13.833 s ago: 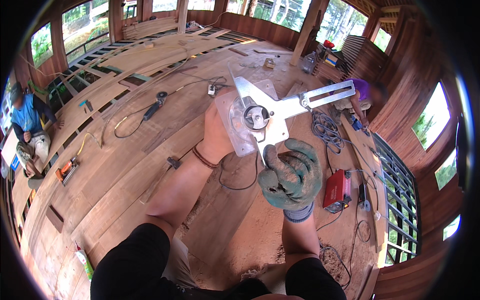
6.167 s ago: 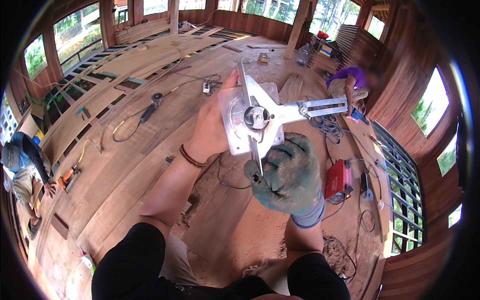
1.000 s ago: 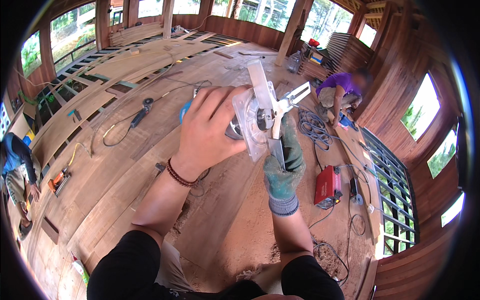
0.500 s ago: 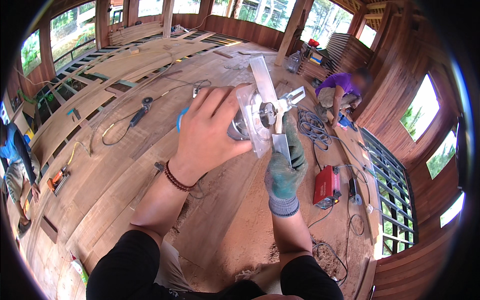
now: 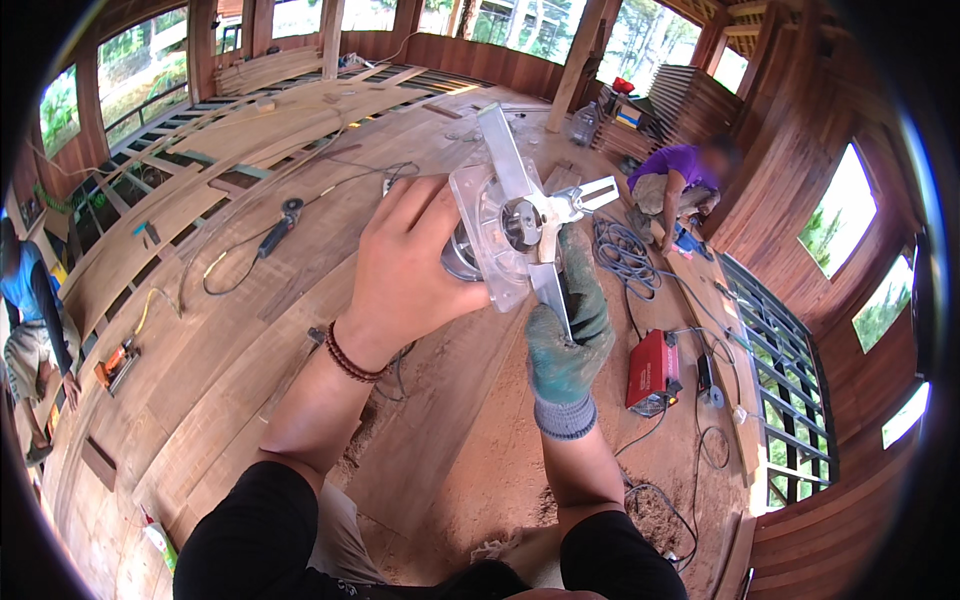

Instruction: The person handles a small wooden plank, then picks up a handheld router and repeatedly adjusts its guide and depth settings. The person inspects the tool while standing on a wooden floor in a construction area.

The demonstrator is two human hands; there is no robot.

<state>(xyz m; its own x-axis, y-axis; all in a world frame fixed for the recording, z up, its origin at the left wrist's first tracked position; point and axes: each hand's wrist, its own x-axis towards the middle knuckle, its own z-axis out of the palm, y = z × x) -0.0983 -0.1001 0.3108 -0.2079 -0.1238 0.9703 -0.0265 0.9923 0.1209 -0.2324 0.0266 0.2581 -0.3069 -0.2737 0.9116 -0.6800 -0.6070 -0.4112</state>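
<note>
Held up before me is a trim router with a clear plastic base (image 5: 492, 235), its underside turned toward me. My bare left hand (image 5: 405, 250) wraps round the router's body from the left, hiding most of it. A beaded bracelet is on that wrist. Fixed across the base is a metal edge guide (image 5: 512, 150) with a slotted arm sticking out to the right. My right hand (image 5: 570, 340), in a grey and green work glove, is closed on the lower end of the guide. The round opening in the base shows dark metal inside.
Wooden floorboards (image 5: 300, 400) spread below, with sawdust (image 5: 490, 460). A red machine (image 5: 654, 372), coiled cables (image 5: 630, 258) and an angle grinder (image 5: 280, 228) lie about. One person (image 5: 675, 175) crouches at right, another (image 5: 40, 310) at left. Open floor framing (image 5: 785, 400) shows at right.
The router has shifted slightly left in my hands, its base and guide tilting so that the guide's top leans further left. My right hand keeps its grip on the guide.
</note>
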